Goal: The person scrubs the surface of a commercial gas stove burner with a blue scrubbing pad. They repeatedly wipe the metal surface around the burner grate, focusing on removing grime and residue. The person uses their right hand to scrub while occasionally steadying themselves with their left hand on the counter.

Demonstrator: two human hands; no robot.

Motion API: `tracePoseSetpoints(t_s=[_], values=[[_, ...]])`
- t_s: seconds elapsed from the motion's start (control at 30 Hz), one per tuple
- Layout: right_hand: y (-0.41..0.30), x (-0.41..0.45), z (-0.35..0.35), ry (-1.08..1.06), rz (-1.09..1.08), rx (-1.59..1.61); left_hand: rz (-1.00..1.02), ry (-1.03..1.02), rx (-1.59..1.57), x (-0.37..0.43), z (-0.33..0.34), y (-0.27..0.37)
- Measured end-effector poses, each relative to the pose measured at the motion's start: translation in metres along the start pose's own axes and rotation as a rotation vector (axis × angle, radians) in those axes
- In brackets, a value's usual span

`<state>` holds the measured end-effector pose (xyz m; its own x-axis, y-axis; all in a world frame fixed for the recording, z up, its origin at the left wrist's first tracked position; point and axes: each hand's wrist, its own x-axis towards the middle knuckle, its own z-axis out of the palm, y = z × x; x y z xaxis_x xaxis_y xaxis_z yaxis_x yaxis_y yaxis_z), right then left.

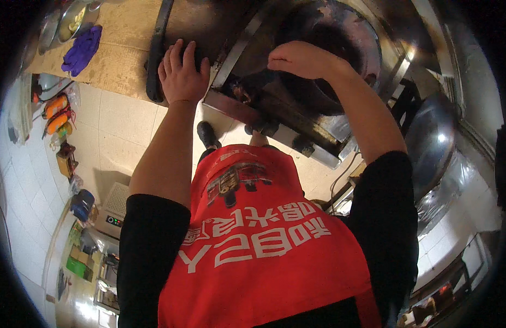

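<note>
My left hand point(184, 76) lies palm down with its fingers apart at the edge of a dark surface, beside a long black bar point(156, 53). Nothing shows in its grasp. Over a large round dark wok point(365, 45) in a metal stove frame point(236, 53), my right hand point(302, 60) is bent at the wrist, its fingers together and pointing left. The underside of that hand is hidden, so whether it holds something cannot be told. I wear a red apron point(269, 279) with white writing.
A crumpled purple glove point(82, 50) and a metal bowl point(74, 20) with pale pieces sit on a brown worktop point(117, 49). Stove knobs point(303, 145) face me. A large round metal lid or pan point(431, 143) stands at the right. Orange items point(57, 115) lie at the left wall.
</note>
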<state>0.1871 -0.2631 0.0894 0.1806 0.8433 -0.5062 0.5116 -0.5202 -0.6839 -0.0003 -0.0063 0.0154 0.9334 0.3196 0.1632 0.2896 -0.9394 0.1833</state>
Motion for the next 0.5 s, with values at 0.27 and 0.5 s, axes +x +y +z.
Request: tracePoseSetpoints(t_s=[0.27,0.5], values=[[-0.028,-0.092,0.104,0.445,0.254,0.633,0.063,0.179,-0.091,-0.007,0.012,-0.011],[-0.084,-0.143,0.219,0.716,0.32,1.062,0.233,0.329,-0.408,-0.021,-0.015,-0.014]])
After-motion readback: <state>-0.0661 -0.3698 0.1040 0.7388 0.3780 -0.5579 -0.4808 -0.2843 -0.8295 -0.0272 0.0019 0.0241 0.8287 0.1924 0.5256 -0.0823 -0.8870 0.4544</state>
